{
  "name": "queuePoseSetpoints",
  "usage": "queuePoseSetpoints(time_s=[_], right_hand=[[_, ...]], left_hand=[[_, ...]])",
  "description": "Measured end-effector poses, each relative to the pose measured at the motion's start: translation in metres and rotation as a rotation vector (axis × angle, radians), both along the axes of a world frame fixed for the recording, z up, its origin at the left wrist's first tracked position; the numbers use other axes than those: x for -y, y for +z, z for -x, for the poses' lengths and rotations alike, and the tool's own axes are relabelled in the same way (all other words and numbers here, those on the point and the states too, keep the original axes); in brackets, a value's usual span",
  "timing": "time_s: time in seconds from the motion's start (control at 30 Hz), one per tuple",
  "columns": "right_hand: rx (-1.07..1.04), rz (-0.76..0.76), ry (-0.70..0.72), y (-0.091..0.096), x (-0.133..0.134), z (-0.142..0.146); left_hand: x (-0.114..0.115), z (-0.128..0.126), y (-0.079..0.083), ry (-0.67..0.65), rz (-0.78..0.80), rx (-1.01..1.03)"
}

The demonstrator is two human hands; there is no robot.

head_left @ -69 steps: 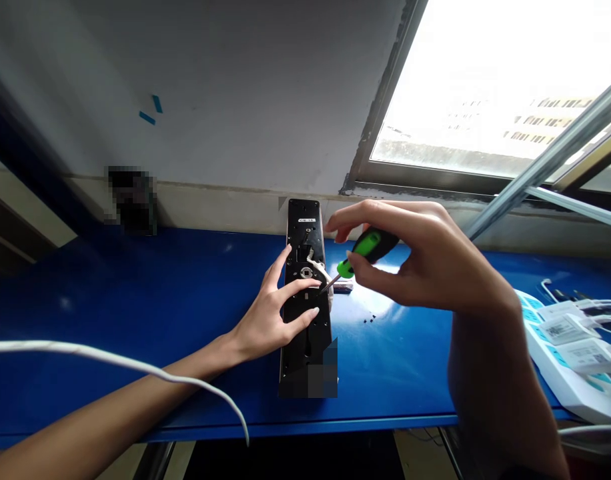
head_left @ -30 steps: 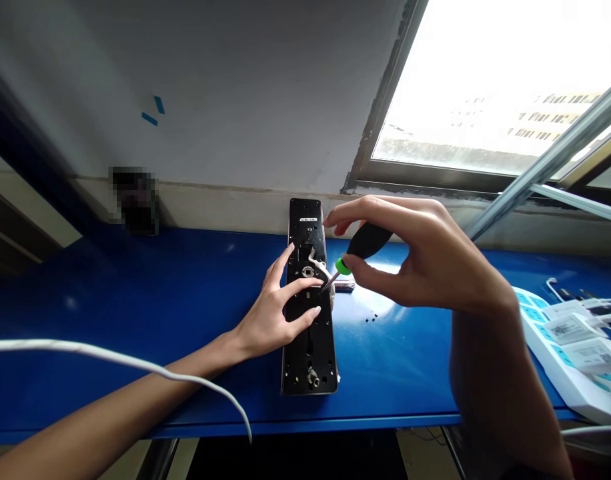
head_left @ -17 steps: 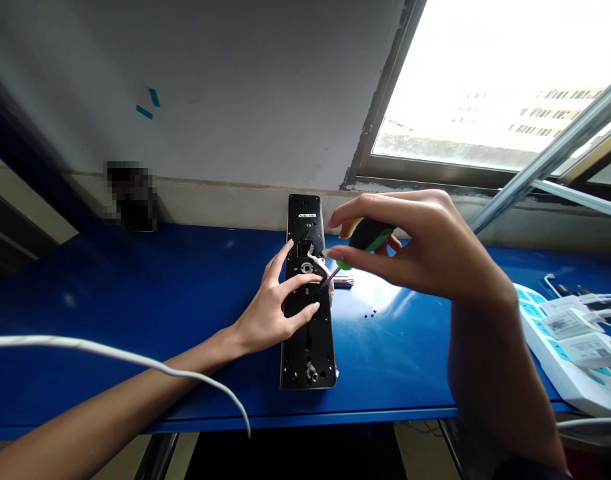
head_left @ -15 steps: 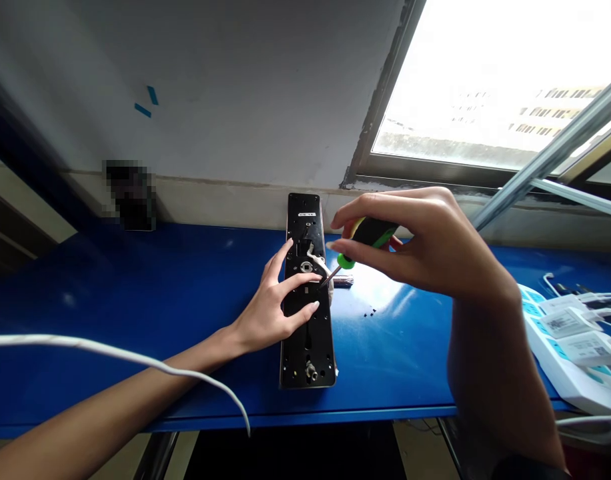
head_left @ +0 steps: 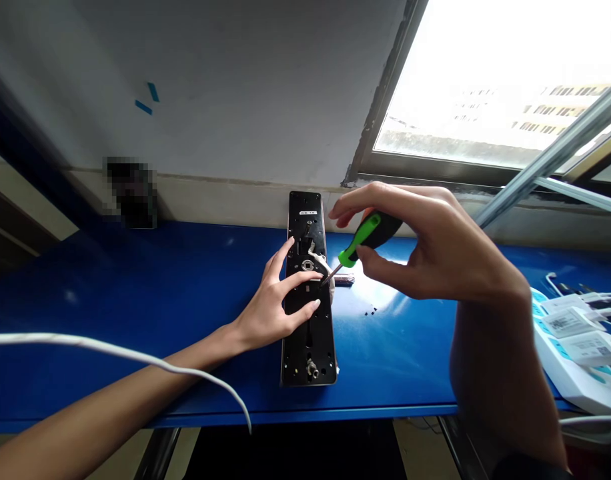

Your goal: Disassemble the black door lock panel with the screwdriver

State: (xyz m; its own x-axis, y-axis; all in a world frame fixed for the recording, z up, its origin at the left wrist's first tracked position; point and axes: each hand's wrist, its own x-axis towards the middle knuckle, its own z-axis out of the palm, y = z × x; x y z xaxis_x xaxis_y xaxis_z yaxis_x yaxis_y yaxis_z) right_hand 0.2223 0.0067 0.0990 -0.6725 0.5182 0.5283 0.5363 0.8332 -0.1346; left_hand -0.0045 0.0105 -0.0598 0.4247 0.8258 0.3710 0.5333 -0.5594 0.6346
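Observation:
A long black panel, which looks like a door lock's back plate, lies lengthwise on the blue table. Across its middle rests my left hand, fingers spread flat and pressing on it. My right hand grips the green and black handle of a screwdriver over the panel's right side. The screwdriver slants down to the left, and its tip meets the panel near its right edge, beside my left index fingertip. A white cable comes out of the panel and hangs over that edge.
Several tiny black pieces lie right of the panel, near a silvery cylindrical thing. A white power strip with plugged-in adapters fills the right end. A white cord crosses above my left forearm. Wall and window stand behind.
The screwdriver handle has turned in my right hand, showing more green now. My right fingers have shifted on it, with the thumb drawn back. My left hand stays put.

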Motion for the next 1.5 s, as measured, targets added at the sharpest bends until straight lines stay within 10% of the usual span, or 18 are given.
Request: queuePoseSetpoints(time_s=[1.5], right_hand=[[-0.024,0.009,-0.013,-0.0019,-0.0014,-0.0004]], left_hand=[[-0.0002,-0.0002,0.0008,-0.012,-0.017,0.002]])
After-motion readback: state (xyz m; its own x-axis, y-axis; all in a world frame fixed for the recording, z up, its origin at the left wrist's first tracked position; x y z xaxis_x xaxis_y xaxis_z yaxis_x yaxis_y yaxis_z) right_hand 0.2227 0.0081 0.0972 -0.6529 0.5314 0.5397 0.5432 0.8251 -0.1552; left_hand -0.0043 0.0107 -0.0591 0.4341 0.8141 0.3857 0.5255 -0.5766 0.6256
